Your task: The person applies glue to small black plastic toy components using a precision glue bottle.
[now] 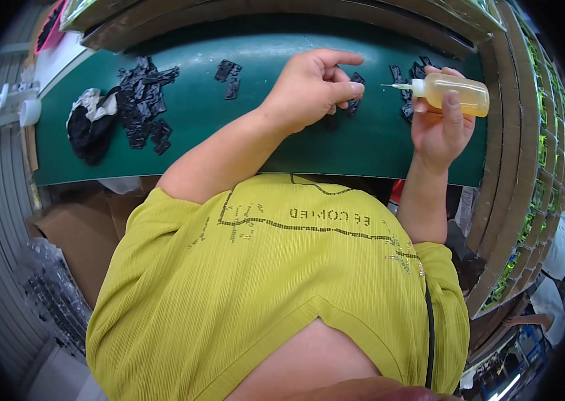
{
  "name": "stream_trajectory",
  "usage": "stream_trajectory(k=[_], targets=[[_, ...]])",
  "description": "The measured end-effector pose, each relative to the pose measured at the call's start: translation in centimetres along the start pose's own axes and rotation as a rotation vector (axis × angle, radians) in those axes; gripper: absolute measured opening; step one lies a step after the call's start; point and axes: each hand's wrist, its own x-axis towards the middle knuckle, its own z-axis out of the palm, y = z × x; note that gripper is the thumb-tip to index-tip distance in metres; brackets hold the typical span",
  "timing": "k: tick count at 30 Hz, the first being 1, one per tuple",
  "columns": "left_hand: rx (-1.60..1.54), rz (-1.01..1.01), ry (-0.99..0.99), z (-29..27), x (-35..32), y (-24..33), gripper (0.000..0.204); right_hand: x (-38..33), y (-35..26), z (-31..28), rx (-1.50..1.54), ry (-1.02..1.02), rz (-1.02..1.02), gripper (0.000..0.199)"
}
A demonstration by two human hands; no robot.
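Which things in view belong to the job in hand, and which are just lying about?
Apparently in the job:
yellowish translucent needle-tipped bottle, in the right hand
small flat black piece, at the left hand
similar black pieces, heaped on the green table

Probably just lying about:
crumpled black-and-white cloth
brown cardboard

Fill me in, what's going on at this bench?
A person is working at a green table. The left hand seems to pinch a small black part between thumb and fingers, index finger extended. The right hand holds a clear squeeze bottle of yellowish liquid on its side, its thin tip pointing at the part but not touching it. More black parts lie in a pile at the left, with others near the right hand.
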Motion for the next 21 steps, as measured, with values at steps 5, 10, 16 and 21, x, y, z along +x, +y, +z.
stream_trajectory(k=[5,10,16,21], targets=[[-0.040,-0.134,-0.066,0.3,0.3,-0.1,0.035,-0.9,0.3,0.6,-0.265,-0.002,-0.139,0.024],[0.011,-0.189,-0.107,0.7,0.2,-0.2,0.027,-1.4,0.7,1.4,-0.452,0.001,-0.217,0.014],[0.042,-0.211,-0.099,0.9,0.3,-0.4,0.022,-1.6,0.6,1.5,-0.514,0.011,-0.176,0.015],[0.067,-0.220,-0.116,0.8,0.3,-0.4,0.023,-1.8,1.0,1.7,-0.525,0.050,-0.156,0.016]])
